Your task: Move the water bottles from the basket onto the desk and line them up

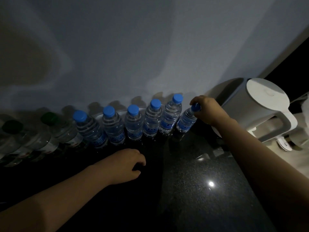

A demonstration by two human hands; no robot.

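row of clear plastic water bottles with blue caps (133,124) standing upright on dark speckled stone tabletop (200,190), along pale wall (150,47). six blue-capped in all, near-touching. further left, clear bottles with dark green caps (55,129), dim and blurred. right hand (209,111) at the rightmost blue-capped bottle (186,122), grip clenched around its cap, bottle tilted slightly, base at the tabletop. left hand (128,164) resting on tabletop in front of the row, fingers curled, grasping nothing visible. white plastic electric kettle (260,111) just right of the right hand. basket not visible.
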